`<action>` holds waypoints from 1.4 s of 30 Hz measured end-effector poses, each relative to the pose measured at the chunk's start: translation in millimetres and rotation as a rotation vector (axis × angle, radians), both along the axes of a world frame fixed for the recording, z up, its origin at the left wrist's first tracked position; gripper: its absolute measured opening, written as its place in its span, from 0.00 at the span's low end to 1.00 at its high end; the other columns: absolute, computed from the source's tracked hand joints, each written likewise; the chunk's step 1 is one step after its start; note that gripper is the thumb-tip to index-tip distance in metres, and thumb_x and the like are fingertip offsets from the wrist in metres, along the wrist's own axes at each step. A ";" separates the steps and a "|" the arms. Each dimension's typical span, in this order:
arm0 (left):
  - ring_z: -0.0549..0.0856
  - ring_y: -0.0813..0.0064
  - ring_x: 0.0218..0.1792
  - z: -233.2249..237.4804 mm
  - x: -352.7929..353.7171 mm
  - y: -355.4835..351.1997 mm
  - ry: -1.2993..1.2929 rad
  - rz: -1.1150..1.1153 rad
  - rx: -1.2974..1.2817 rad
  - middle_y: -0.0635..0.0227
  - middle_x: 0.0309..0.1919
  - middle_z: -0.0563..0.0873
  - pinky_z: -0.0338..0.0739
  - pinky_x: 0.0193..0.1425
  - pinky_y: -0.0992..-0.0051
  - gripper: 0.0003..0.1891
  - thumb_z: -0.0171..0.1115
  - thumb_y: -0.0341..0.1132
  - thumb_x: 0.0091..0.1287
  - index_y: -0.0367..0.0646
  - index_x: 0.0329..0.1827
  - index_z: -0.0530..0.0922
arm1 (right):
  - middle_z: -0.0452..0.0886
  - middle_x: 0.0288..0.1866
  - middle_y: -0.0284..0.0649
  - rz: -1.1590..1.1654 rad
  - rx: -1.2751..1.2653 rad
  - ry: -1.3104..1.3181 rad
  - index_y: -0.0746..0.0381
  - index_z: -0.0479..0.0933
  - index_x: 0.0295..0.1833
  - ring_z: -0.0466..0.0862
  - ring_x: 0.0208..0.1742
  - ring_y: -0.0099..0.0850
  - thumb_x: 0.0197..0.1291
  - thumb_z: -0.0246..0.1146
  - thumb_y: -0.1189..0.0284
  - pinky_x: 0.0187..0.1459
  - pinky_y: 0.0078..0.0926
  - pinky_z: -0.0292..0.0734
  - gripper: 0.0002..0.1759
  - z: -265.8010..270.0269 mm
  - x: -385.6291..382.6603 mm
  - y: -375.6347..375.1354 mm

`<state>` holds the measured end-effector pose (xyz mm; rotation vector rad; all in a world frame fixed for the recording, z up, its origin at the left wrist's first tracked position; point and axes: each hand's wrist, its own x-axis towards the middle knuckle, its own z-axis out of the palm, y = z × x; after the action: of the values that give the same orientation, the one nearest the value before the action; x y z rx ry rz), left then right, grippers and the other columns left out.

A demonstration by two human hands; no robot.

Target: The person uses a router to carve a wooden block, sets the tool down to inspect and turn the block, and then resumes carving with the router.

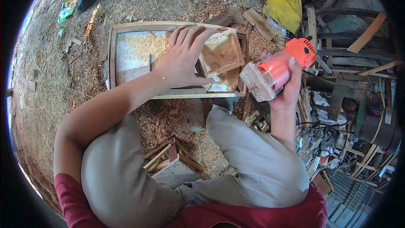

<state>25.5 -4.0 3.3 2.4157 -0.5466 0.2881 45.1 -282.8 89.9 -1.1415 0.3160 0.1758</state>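
An orange trim router (276, 69) is gripped in my right hand (291, 85), held up off the ground. Its clear base faces left, and a small reddish bit shows through it. My left hand (183, 59) spans the left side of a small wooden box (237, 44), fingers at its upper edge and thumb near the lower one. That box sits tilted inside a larger wooden frame (110, 59), over its right part. Sawdust covers much of the frame's pale panel (128, 55). A thin dark stick (150, 62) stands out against the panel.
Between my knees is a wooden assembly (177, 162). Wood offcuts (259, 24) and a yellow bag (283, 10) lie beyond the frame. Dark curved slats (350, 36), cables and a machine (354, 101) crowd the right. Wood shavings (84, 71) cover the ground.
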 end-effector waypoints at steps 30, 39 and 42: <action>0.65 0.48 0.76 9.6 -3.7 -1.7 0.041 0.008 -0.045 0.52 0.69 0.69 0.51 0.85 0.46 0.65 0.88 0.52 0.41 0.45 0.81 0.55 | 0.79 0.61 0.47 0.235 0.059 -0.275 0.61 0.64 0.74 0.85 0.61 0.53 0.60 0.71 0.62 0.61 0.54 0.85 0.40 -3.1 -13.0 31.7; 0.66 0.46 0.75 6.0 -6.5 -1.0 0.036 0.025 -0.067 0.52 0.67 0.72 0.51 0.84 0.46 0.65 0.88 0.51 0.41 0.45 0.82 0.55 | 0.80 0.58 0.47 0.273 -0.005 -0.522 0.62 0.63 0.74 0.87 0.54 0.45 0.58 0.71 0.76 0.54 0.45 0.89 0.39 -19.1 0.4 35.8; 0.67 0.46 0.75 4.7 -4.8 2.1 0.038 0.004 -0.140 0.52 0.68 0.73 0.51 0.85 0.46 0.64 0.87 0.50 0.42 0.44 0.82 0.56 | 0.80 0.57 0.46 0.252 -0.073 -0.577 0.62 0.64 0.73 0.87 0.54 0.43 0.57 0.71 0.79 0.55 0.45 0.88 0.39 -14.5 8.0 45.0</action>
<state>20.7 -1.9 8.0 2.2827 -0.4884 0.2725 53.1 -237.8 75.4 -1.2492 -0.3360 0.0501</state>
